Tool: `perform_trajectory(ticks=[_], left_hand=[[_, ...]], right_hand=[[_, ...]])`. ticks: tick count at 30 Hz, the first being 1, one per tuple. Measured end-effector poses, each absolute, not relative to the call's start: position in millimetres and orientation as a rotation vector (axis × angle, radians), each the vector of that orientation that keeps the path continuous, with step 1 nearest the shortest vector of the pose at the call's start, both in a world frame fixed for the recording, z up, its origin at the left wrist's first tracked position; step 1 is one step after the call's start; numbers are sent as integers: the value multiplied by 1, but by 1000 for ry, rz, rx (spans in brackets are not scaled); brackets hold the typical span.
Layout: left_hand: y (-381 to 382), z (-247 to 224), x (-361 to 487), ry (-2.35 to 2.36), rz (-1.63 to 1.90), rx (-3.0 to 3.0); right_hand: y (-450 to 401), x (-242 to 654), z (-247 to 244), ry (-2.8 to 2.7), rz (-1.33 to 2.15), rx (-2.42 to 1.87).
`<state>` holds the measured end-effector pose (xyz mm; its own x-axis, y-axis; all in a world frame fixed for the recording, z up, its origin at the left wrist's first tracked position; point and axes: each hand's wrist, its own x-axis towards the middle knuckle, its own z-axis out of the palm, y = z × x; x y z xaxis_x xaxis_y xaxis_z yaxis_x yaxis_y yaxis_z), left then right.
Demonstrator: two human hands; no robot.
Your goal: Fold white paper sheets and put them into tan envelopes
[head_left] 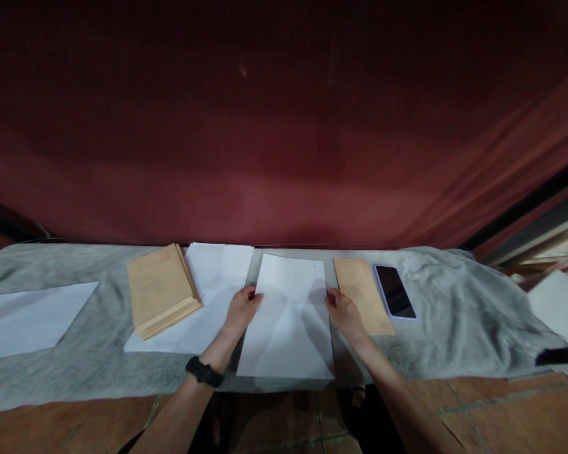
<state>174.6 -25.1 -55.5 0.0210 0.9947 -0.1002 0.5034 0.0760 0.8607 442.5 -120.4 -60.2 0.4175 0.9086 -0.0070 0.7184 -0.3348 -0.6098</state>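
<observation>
A white sheet of paper is in front of me, with its near edge close to the front of the grey cloth. My left hand pinches its left edge, and a dark watch band is on that wrist. On the opposite edge, my right hand grips the sheet between thumb and fingers. A single brown envelope lies just right of my right hand. To the left of my left hand, a stack of brown envelopes rests partly on other white paper.
A phone in a pale purple case lies beyond the single envelope. Another white sheet is at the far left of the grey cloth. Red fabric rises behind. At the far right are white paper and a dark object.
</observation>
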Motion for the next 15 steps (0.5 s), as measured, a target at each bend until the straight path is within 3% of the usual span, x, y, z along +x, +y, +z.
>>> perform_trajectory(ticks=[15], left_hand=[[-22, 2, 161, 1288, 812, 1100]], right_hand=[[-112, 456, -23, -870, 1149, -1499]])
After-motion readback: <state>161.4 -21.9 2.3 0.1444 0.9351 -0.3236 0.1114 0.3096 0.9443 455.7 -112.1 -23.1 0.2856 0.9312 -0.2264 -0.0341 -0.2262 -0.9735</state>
